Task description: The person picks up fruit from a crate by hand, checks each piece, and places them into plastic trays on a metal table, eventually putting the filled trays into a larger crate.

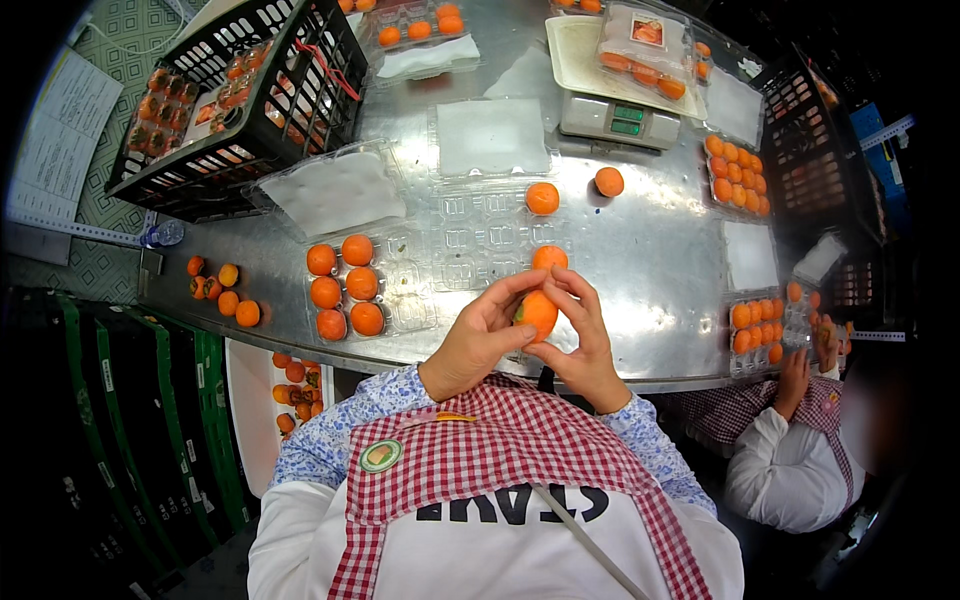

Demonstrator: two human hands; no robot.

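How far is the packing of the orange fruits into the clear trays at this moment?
Done: five fruits sit in the clear tray at the left.
In hand: both the left hand and the right hand hold one orange fruit.
Left: that tray's other cells are empty, and three loose fruits lie on the metal table.

— Where does my one view sit?

— On my head, looking steeply down over my chest at the steel table (640,260); my forearms enter from the lower edge.

— How near?

— Close: my hands (530,335) fill the centre just above the table's near edge. The fisheye bends the table's edges toward the rim, and the far crate (250,110) lies at the top left.
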